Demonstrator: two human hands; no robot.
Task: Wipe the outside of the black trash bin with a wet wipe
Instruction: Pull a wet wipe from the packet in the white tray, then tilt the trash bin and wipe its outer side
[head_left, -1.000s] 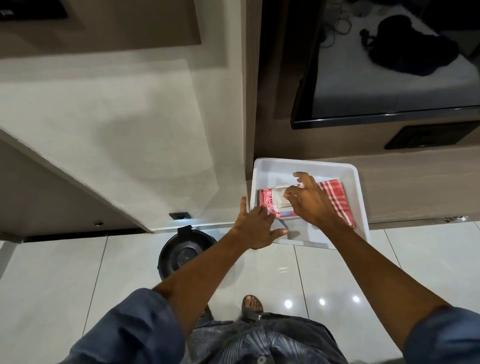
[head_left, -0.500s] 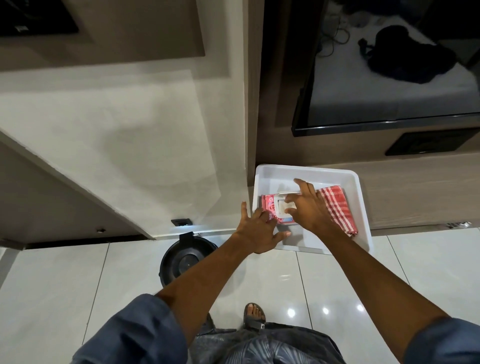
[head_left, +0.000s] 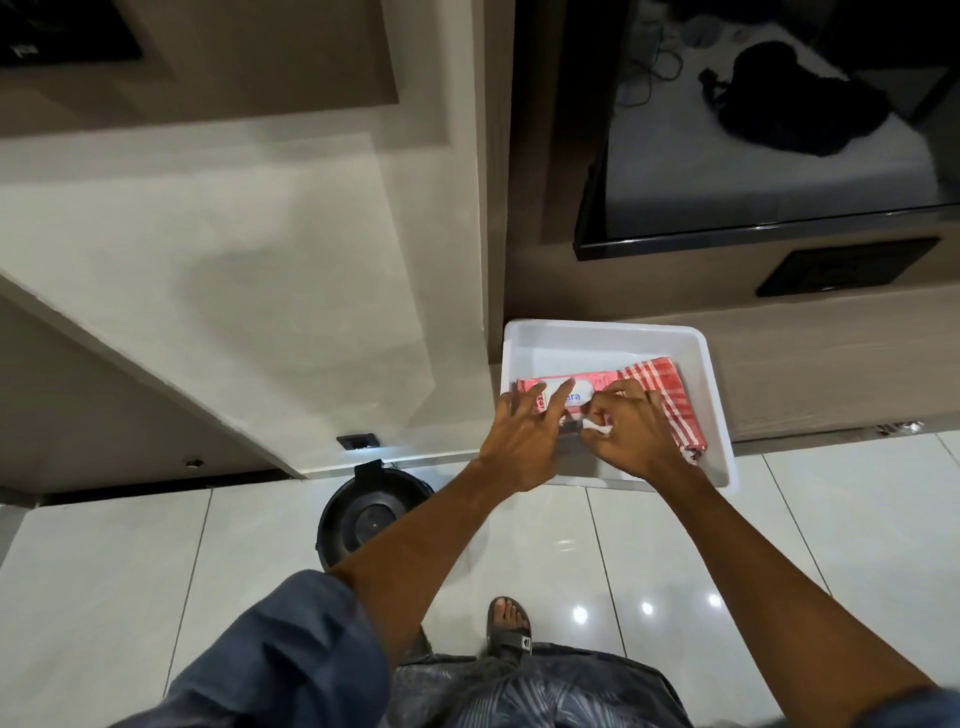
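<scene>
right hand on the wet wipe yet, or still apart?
Touching. Head view: the right hand pinches a white wet wipe between its fingertips, just at the pink wipe pack.

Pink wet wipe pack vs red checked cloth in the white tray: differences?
The pink wet wipe pack is a glossy printed packet with a white label; the red checked cloth is folded fabric. The pack lies left in the white plastic tray, under both hands; the cloth lies right. They lie side by side.

- The right hand (head_left: 631, 434), earlier flat on the pink plastic wipes pack (head_left: 563, 397), now pinches a white wet wipe (head_left: 597, 426).
- The left hand (head_left: 524, 436) has spread its fingers over that pack.
</scene>
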